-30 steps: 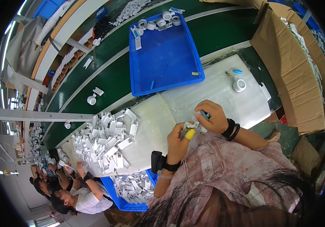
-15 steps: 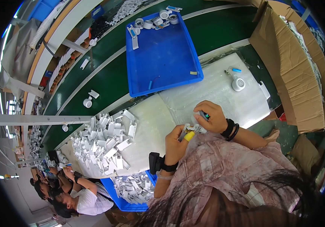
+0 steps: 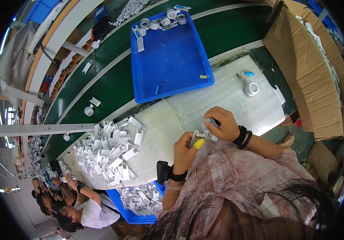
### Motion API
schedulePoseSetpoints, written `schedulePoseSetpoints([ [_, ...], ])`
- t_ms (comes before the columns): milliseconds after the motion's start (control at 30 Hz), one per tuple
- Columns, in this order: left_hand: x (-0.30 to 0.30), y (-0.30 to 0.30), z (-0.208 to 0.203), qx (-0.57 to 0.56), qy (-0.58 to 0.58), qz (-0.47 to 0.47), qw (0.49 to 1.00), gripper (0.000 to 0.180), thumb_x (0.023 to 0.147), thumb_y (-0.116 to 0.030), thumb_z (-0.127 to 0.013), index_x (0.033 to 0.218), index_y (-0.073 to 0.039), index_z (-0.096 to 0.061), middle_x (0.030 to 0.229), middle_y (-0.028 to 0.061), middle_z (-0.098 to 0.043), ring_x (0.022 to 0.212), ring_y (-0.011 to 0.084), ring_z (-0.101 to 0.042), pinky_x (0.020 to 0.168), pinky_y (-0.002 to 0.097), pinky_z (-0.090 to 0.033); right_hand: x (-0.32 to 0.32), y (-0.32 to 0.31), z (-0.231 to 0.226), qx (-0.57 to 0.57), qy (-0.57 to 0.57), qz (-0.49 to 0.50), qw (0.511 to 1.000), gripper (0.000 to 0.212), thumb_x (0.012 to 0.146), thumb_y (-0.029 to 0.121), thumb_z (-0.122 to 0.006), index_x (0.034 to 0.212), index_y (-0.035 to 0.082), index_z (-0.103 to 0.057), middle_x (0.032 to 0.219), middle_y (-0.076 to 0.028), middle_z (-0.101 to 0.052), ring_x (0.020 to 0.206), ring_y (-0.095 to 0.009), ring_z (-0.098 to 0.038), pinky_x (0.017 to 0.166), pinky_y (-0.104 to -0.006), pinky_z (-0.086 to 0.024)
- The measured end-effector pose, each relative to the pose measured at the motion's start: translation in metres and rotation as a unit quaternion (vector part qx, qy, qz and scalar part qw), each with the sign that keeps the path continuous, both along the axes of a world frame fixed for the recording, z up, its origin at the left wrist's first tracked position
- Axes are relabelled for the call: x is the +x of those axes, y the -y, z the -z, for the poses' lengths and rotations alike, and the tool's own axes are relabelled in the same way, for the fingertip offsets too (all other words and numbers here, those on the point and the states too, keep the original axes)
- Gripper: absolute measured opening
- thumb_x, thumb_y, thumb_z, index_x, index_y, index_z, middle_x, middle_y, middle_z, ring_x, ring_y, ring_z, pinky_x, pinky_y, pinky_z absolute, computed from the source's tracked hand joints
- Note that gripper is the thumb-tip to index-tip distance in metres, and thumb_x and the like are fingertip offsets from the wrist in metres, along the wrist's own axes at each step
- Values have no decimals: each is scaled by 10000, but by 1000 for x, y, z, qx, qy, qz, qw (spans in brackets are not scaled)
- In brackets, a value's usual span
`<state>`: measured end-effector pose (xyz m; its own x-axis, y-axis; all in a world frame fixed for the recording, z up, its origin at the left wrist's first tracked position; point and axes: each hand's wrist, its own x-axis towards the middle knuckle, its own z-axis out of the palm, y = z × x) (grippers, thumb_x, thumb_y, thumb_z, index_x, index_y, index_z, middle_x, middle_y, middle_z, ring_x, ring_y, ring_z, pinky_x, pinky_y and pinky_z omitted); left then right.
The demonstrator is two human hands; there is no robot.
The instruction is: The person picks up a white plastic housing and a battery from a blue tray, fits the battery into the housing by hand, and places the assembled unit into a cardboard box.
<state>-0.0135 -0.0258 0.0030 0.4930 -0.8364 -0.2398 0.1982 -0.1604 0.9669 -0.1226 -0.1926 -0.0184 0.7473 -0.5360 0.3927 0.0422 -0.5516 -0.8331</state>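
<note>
By pale matting [image 3: 260, 112] and green belting [image 3: 232, 34], white part [image 3: 209, 137] is clamped in left hand [image 3: 185, 154]; grey object [image 3: 214, 122], mostly hidden, in right hand [image 3: 227, 125].

A long green belt [image 3: 234, 34] ran across the room, with pale rails [image 3: 220, 11] along its sides. Near it stood a work table [image 3: 156, 120], which had a whitish cover. On the left there was a long white shelf [image 3: 60, 30] with a wood-coloured edge. Further left, tube lights [image 3: 5, 40] and a window [image 3: 10, 116] shone brightly. The wall [image 3: 10, 204] looked pale grey, the floor [image 3: 309, 141] greenish.
</note>
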Motion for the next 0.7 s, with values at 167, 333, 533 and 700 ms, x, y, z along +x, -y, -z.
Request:
schedulePoseSetpoints([
  [167, 10, 7, -8, 3, -1, 0, 1000, 184, 867, -24, -647, 1045, -7, -604, 939, 12, -653, 820, 55, -570, 677, 189, -435, 6, 4, -4, -7, -41, -18, 999, 174, 829, 137, -652, 959, 27, -617, 908, -136, -626, 747, -249, -617, 663, -318, -499],
  [333, 58, 1, 0, 22, 47, -52, 997, 172, 871, -27, -639, 1037, -1, -601, 900, 36, -669, 777, 68, -603, 660, 199, -467, 13, 11, 11, -43, -92, -43, 994, 185, 885, 219, -612, 992, 69, -616, 955, -108, -621, 769, -249, -646, 657, -332, -510],
  [533, 168, -22, -3, -26, 102, -200, 974, 97, 882, -33, -629, 976, -15, -613, 858, 38, -676, 711, 70, -609, 619, 212, -486, 24, 48, 2, 27, -214, -121, 969, 213, 879, 216, -628, 1014, 52, -616, 943, -111, -630, 762, -225, -660, 649, -328, -525],
  [700, 274, -14, 23, -5, 125, -326, 937, 84, 873, -13, -627, 947, 1, -589, 833, 28, -652, 712, 77, -598, 635, 213, -471, 75, 103, -21, -19, -241, -186, 952, 257, 874, 256, -642, 1025, 49, -618, 861, -103, -648, 728, -221, -650, 634, -322, -518],
])
